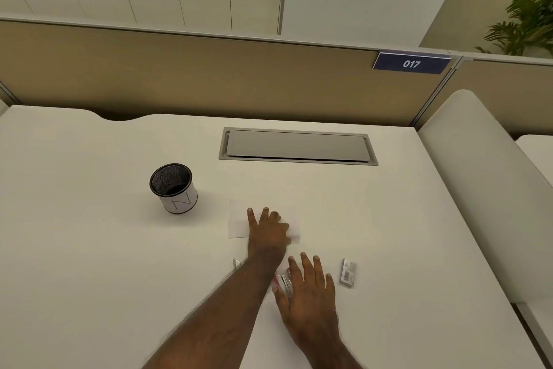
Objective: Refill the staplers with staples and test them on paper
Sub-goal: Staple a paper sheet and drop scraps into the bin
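Note:
A small white sheet of paper (pixel 238 220) lies flat on the white desk. My left hand (pixel 267 229) rests palm down on its right half, fingers spread. Nearer to me, my right hand (pixel 311 288) hovers flat with fingers apart over a pink and silver stapler (pixel 282 282), which shows only at the hand's left edge. A small box of staples (pixel 348 273) lies just right of my right hand. A bit of a white object (pixel 236 264) peeks out from behind my left forearm; I cannot tell what it is.
A black mesh pen cup with a white sleeve (pixel 173 189) stands left of the paper. A grey cable hatch (pixel 296 145) is set into the desk at the back. A beige partition (pixel 179 69) closes the far edge, a white divider (pixel 478 174) the right.

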The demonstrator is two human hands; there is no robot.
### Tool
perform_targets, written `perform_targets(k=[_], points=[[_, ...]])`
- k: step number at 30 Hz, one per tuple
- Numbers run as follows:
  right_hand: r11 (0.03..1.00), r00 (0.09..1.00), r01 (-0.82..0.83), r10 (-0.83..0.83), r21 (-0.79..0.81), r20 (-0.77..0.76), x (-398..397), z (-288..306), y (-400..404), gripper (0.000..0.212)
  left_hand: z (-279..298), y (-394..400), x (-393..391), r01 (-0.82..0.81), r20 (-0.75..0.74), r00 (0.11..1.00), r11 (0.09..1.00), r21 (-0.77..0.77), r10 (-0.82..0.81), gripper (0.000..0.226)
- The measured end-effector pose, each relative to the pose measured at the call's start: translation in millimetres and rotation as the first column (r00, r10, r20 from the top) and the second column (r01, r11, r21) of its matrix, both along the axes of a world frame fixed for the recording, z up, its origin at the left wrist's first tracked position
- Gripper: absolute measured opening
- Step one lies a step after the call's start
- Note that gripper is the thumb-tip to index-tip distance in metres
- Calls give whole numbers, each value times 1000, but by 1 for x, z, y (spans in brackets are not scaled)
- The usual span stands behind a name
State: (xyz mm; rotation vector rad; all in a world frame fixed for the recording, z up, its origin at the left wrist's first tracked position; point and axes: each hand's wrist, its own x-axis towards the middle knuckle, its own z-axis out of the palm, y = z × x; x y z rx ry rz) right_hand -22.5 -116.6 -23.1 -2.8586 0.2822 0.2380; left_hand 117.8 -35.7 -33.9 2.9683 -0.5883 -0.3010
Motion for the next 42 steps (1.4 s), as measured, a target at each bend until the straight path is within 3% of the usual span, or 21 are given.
perform_targets(k=[3, 5, 8, 11, 14, 16, 19, 22, 24, 26, 30, 35, 39, 42], points=[[999, 999, 46, -47, 30, 20, 4, 8, -3, 87, 4, 0, -2, 10, 27, 1000, 1000, -20, -10, 31], [996, 997, 71, -70, 46, -8, 7, 10, -8, 76, 7, 1, -3, -25, 35, 999, 996, -84, 28, 32], [983, 988, 127, -137, 129, 67, 11, 18, -13, 63, 15, 6, -6, -169, -27, 985, 909, -381, 171, 33], [919, 946, 176, -257, 352, 196, 18, 29, -19, 54, 33, 15, -15, -367, -217, 926, 603, -708, 309, 29], [747, 908, 227, -394, 625, 141, 29, 43, -22, 50, 53, 29, -27, -480, -394, 874, 380, -790, 286, 25], [578, 889, 268, -456, 771, 33, 37, 54, -22, 49, 61, 38, -38, -598, -575, 800, 158, -785, 172, 23], [361, 881, 284, -463, 888, -93, 47, 70, -21, 49, 71, 48, -53, -755, -755, 653, -127, -643, -56, 25], [311, 900, 265, -420, 913, -118, 51, 79, -18, 30, 78, 53, -62, -816, -796, 568, -270, -512, -210, 36], [315, 897, 238, -435, 919, -83, 52, 82, -16, 12, 83, 55, -66, -828, -791, 551, -290, -480, -264, 42], [338, 883, 223, -467, 914, -43, 52, 82, -15, 9, 88, 57, -68, -833, -787, 546, -293, -470, -287, 45], [449, 859, 216, -509, 867, 49, 53, 83, -19, 10, 92, 61, -66, -835, -799, 531, -332, -439, -281, 41], [589, 815, 160, -531, 792, 231, 52, 88, -17, 21, 97, 57, -67, -807, -788, 579, -284, -517, -210, 28], [706, 805, 75, -461, 705, 375, 48, 92, -11, 27, 100, 52, -67, -810, -805, 574, -249, -531, -152, 25], [794, 830, -47, -307, 606, 466, 42, 94, -7, 26, 102, 52, -67, -813, -803, 565, -293, -503, -191, 26]])
